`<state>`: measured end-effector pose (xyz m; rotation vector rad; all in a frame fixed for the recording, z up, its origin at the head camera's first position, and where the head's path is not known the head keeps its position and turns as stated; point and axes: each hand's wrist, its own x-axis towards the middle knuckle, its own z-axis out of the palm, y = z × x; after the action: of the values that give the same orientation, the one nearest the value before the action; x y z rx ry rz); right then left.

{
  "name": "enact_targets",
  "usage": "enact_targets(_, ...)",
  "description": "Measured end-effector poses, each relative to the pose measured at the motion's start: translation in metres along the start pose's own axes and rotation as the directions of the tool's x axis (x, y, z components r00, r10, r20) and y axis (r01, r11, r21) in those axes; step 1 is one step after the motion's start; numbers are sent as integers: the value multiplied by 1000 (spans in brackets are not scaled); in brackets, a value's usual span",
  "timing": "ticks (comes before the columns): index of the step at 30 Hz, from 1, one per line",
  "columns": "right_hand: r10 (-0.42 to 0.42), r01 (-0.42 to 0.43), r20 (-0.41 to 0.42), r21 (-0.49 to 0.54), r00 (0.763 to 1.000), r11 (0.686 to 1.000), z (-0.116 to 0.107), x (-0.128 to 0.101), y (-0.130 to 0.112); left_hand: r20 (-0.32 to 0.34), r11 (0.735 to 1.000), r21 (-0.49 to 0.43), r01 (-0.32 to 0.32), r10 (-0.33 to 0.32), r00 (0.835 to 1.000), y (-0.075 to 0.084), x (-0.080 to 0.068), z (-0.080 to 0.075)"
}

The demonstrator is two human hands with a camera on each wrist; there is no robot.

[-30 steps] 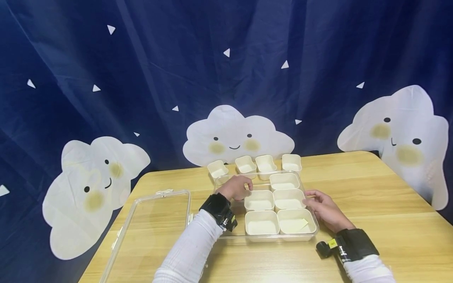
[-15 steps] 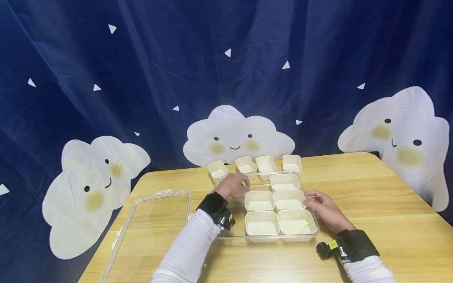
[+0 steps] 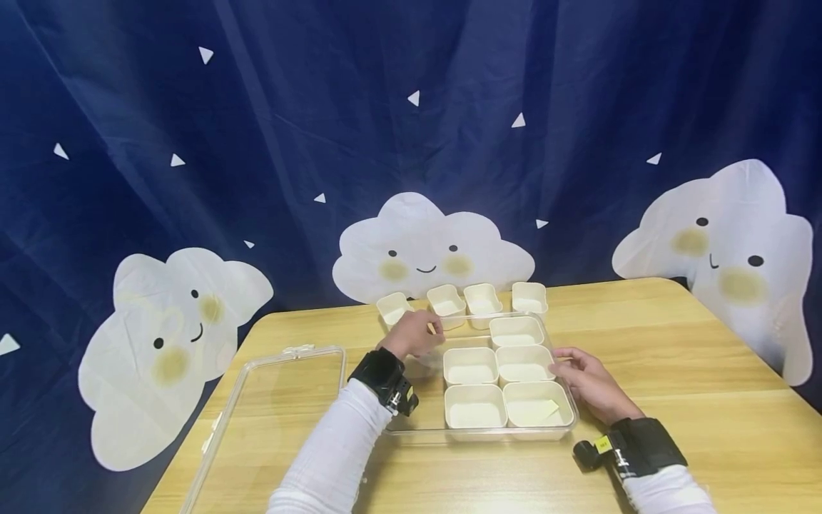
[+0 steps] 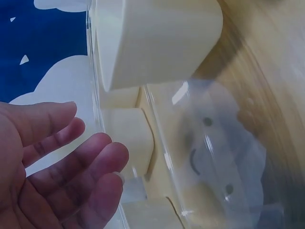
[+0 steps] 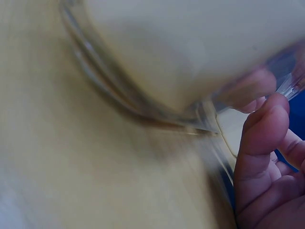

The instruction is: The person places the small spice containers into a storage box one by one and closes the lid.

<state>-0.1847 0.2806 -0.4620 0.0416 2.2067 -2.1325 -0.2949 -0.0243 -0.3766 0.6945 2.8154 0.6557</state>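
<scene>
A clear plastic box (image 3: 420,431) sits on the table with several cream bins in its middle and right part, among them a middle-left bin (image 3: 471,366). In the front-right bin (image 3: 529,410) lies a pale yellow slip (image 3: 549,407). My left hand (image 3: 414,334) hovers over the box's back left part, fingers loosely bent and holding nothing. In the left wrist view, a cream bin (image 4: 167,43) stands apart from its fingertips. My right hand (image 3: 591,383) touches the box's right wall with its thumb and fingers; the right wrist view shows the thumb (image 5: 267,129) beside the clear wall.
Behind the box stand several smaller cream bins, including a far-right one (image 3: 529,296) and a far-left one (image 3: 393,307). A clear lid (image 3: 212,428) with clips lies on the table (image 3: 693,357) at left. A dark blue cloud-print curtain (image 3: 411,143) hangs behind.
My left hand has drawn back from the middle-left bin, moving left and slightly farther away. The right hand stays at the box wall, and the bins keep their places.
</scene>
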Motion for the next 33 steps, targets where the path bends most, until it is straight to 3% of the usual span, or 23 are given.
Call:
enact_targets(6,-1,1,5,11,1000,1000,-1,1,1,-19,1000,16,3,-3,1000,-6,-3,-8)
enact_targets(14,-12,12,9,16,1000,1000,-1,0,2,-52,998,4,66,-66,997,-19,-4,-21)
enact_targets(18,-9,8,3,14,1000,1000,0,0,1,-123,996,33,88,-84,989,-24,-1,-32)
enact_targets(23,-2,2,2,10,1000,1000,0,-1,2,-194,987,-28,157,-159,968,-35,5,-38)
enact_targets(28,-4,4,2,24,1000,1000,0,0,4,-268,964,-131,230,-257,928,-52,8,-32)
enact_targets(31,-11,11,-1,27,1000,1000,0,0,4,-284,945,-206,254,-306,909,-63,7,-29)
enact_targets(33,-13,13,-1,25,1000,1000,0,0,5,-272,935,-240,260,-322,907,-70,7,-28)
